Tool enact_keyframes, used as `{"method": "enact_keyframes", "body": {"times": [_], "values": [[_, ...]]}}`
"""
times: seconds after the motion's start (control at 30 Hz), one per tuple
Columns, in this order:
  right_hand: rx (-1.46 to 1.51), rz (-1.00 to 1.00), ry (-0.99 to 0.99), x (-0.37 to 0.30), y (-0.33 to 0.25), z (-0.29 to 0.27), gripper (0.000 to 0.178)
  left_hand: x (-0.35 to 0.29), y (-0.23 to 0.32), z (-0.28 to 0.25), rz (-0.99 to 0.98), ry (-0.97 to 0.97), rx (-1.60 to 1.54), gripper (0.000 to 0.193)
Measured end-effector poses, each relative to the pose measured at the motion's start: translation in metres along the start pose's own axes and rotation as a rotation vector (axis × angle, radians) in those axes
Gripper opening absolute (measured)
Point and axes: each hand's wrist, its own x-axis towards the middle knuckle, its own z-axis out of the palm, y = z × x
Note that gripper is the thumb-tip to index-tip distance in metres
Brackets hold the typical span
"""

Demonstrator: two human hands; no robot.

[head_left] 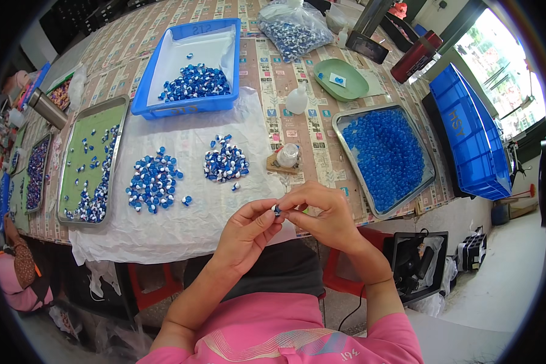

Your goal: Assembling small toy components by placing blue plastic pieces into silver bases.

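Note:
Close to the table's front edge, my left hand and my right hand meet with their fingertips pinched together. Between them is a small blue-and-white bead, mostly covered by the fingers. Just beyond, on white paper, lie two piles of similar beads: a looser one on the left and a smaller one nearer my hands. A small clear jar stands on a wooden block past my right hand. Right of it, a metal tray holds plain blue beads.
At the back, a blue bin and a clear bag hold more beads. A green-lined metal tray lies left. Beyond the jar are a white bottle and green dish. A red flask and blue crate stand right.

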Motion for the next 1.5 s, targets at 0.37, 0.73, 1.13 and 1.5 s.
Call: {"method": "enact_keyframes", "body": {"times": [0.37,0.73,1.13,1.5], "values": [[0.015,0.074,-0.078,0.002,-0.005,-0.004,0.015,0.000,-0.001,-0.007,0.002,0.021,0.075,0.023],[-0.283,-0.100,0.248,0.008,0.022,-0.054,0.023,-0.007,0.044,-0.017,0.501,0.205,0.969,0.018],[-0.781,0.146,0.203,0.028,0.094,-0.134,0.012,-0.034,0.106,-0.053,0.872,0.523,1.962,0.020],[-0.826,0.202,0.242,0.028,0.091,-0.119,0.014,-0.002,0.075,-0.019,1.013,0.258,1.832,0.021]]}}
